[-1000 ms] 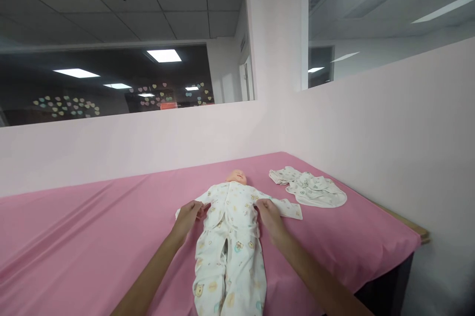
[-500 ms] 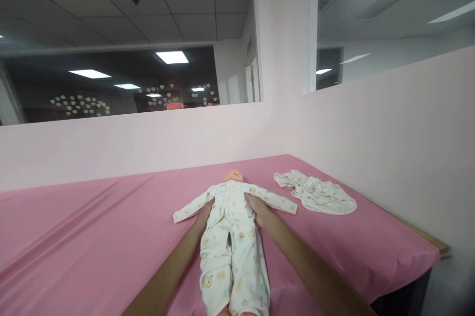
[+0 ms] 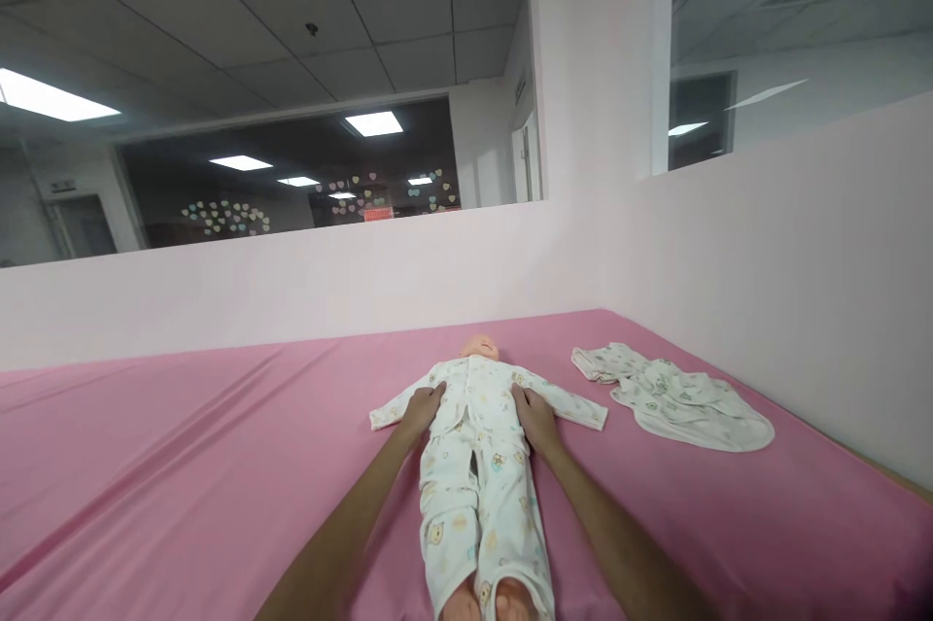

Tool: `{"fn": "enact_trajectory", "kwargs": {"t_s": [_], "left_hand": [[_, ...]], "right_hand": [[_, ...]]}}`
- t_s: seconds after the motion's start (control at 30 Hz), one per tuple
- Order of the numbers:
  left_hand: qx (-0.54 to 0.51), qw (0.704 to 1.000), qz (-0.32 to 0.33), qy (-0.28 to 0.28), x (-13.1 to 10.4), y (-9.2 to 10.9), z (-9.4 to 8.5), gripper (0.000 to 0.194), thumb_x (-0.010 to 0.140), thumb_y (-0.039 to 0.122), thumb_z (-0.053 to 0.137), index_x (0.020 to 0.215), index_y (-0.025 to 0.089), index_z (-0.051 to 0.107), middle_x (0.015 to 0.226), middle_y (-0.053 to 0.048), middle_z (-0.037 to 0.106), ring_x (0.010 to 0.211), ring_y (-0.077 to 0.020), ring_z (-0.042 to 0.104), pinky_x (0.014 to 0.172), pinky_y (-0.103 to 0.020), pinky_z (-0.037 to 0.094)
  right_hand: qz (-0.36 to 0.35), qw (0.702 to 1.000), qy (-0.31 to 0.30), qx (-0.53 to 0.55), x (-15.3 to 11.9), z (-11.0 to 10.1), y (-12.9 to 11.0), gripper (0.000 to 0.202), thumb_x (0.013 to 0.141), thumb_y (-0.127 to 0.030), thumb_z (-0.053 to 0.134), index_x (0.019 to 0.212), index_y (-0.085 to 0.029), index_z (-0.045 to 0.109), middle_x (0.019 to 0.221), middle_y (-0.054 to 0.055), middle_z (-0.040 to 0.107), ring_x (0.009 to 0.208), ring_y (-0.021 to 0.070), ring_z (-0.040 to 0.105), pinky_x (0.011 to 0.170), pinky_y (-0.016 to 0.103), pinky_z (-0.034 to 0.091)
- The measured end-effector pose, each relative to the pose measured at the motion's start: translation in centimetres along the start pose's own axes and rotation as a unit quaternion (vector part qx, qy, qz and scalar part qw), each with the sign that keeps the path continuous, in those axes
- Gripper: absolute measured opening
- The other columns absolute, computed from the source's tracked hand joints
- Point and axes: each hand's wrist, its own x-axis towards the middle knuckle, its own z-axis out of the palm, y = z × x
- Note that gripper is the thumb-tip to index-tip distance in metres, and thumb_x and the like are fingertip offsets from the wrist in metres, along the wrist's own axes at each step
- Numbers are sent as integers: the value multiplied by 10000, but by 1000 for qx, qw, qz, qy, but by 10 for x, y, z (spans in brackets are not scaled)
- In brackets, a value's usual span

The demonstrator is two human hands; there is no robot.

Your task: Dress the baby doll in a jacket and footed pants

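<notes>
A baby doll (image 3: 481, 347) lies on its back, its head away from me and its feet at the bottom edge. It wears a white printed baby shirt (image 3: 485, 393) with both sleeves spread out, and matching baby trousers (image 3: 502, 495). My left hand (image 3: 424, 409) is closed on the shirt's left side, just below the armpit. On the opposite side my right hand (image 3: 535, 417) pinches the shirt at the same height. The fingertips are partly hidden in the cloth.
Pink sheeting (image 3: 219, 465) covers the table. Crumpled white printed baby clothes (image 3: 677, 397) lie to the right of the doll. A pale wall (image 3: 364, 281) with windows runs along the back and meets another wall (image 3: 787, 252) on the right.
The view has turned left, so everything appears farther right. Both hands, earlier with fingers partly tucked beside the doll's torso, now show closed on the shirt's sides. The doll's feet are more visible.
</notes>
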Motion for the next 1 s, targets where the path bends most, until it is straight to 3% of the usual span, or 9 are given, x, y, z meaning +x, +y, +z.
{"fn": "enact_trajectory", "kwargs": {"t_s": [0.07,0.13,0.3,0.47,0.6,0.7,0.87,1.0], "left_hand": [[91,993,4,70,14,12,0,339,893,431,443,717,173,575,762,-98,649,833,-256,613,737,-329,412],[130,987,26,87,32,28,6,309,906,376,409,718,186,563,775,-84,653,843,-236,617,724,-305,396],[198,979,44,36,71,65,39,231,823,373,562,725,166,589,857,-136,697,862,-258,648,652,-283,390],[228,973,19,14,93,78,57,191,689,233,700,804,135,583,942,-181,685,872,-268,648,582,-263,375],[240,970,-6,-29,98,79,53,195,747,235,674,664,153,518,602,-17,571,539,-127,528,487,-234,328],[250,967,-16,-44,96,77,48,251,820,269,620,635,165,487,503,70,438,447,-77,404,475,-214,327],[260,965,30,-16,87,74,51,164,727,171,630,618,168,508,581,-13,542,669,-177,577,577,-256,360],[255,964,69,-14,80,77,56,158,660,125,630,579,176,504,618,-31,551,779,-219,596,636,-264,354]], "right_hand": [[-6,1000,9,-19,0,1,2,403,891,-498,406,654,-215,566,823,74,705,853,250,616,775,324,407],[-10,999,10,-30,0,2,4,410,907,-491,386,663,-216,566,815,72,699,836,240,613,754,313,395],[-24,998,10,-50,0,2,9,396,934,-452,386,678,-218,577,842,72,709,840,222,620,763,294,394],[-33,997,8,-66,1,3,13,372,953,-401,403,683,-216,581,842,82,722,840,215,628,761,286,394],[-40,998,1,-57,2,5,16,387,960,-424,383,686,-220,565,853,86,717,819,216,620,738,293,385],[-44,998,-5,-48,2,5,17,397,960,-445,370,690,-221,556,852,88,708,819,226,613,733,301,376],[-49,998,-8,-48,3,5,18,407,960,-447,370,682,-220,561,826,84,697,830,228,611,743,299,366],[-47,998,-7,-52,3,5,19,410,962,-449,374,673,-223,558,814,78,697,836,223,616,745,291,370]]}}
